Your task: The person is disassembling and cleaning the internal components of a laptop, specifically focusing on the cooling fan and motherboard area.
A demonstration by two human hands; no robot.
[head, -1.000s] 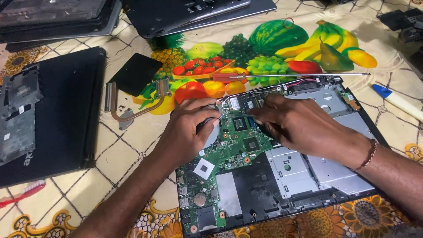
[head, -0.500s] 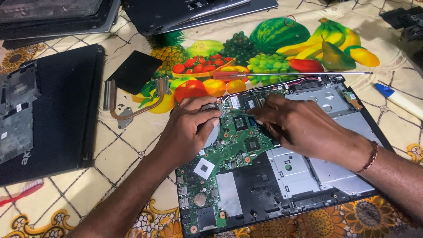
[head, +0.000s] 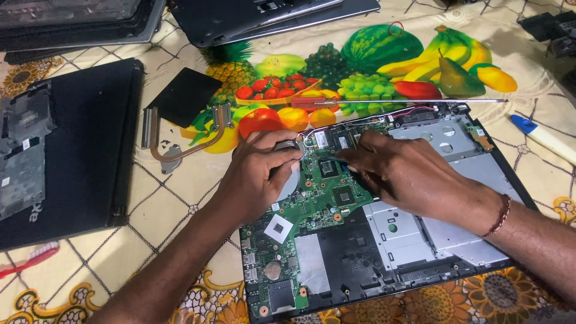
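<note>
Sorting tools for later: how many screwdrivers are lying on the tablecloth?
1: a red-handled screwdriver with a long thin shaft lies across the fruit print, just above the opened laptop. Others may be hidden beyond the frame or under the hands.

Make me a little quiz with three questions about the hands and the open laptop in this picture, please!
1. True or false: both hands rest on the green circuit board inside the opened laptop.
2. Which loose part lies on the cloth just left of the left hand? A) a copper heat pipe B) a mug C) a pair of scissors
3. Fill in: the long screwdriver lying above the laptop has a ____ handle.

Key
1. True. The right hand has its fingertips down on the board too.
2. A
3. Red
</note>
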